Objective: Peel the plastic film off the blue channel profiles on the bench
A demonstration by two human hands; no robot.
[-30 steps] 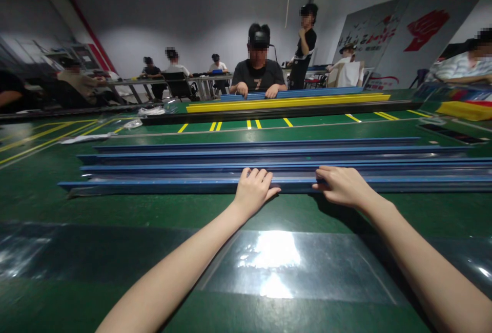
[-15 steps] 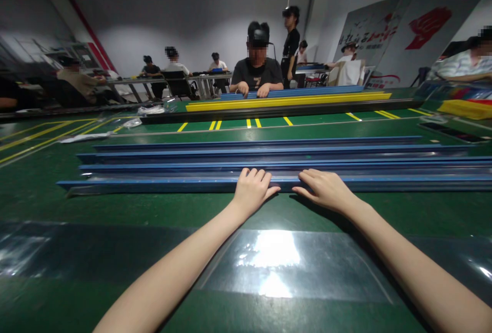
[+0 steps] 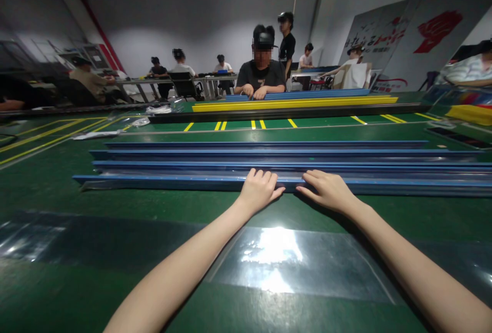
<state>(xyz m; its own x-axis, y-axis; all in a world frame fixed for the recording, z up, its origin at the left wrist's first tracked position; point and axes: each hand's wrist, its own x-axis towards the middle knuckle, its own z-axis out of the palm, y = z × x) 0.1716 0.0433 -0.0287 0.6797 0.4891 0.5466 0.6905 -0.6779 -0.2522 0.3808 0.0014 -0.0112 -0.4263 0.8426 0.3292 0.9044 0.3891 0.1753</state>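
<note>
Several long blue strips lie side by side across the green table. My left hand rests on the nearest blue strip, its fingers curled over the top edge and its thumb pointing right. A short gap to the right, my right hand grips the same strip, fingers over the edge and thumb on the near side. Clear plastic film lies flat under and between my forearms, with bright glare on it.
Beyond the blue strips lie a black strip and a yellow strip. Across the table sits a person with both hands at another blue strip. A phone and yellow material are at the right.
The camera view has shifted slightly, so the strips and background appear a little further right. Both my hands keep their hold on the nearest blue strip.
</note>
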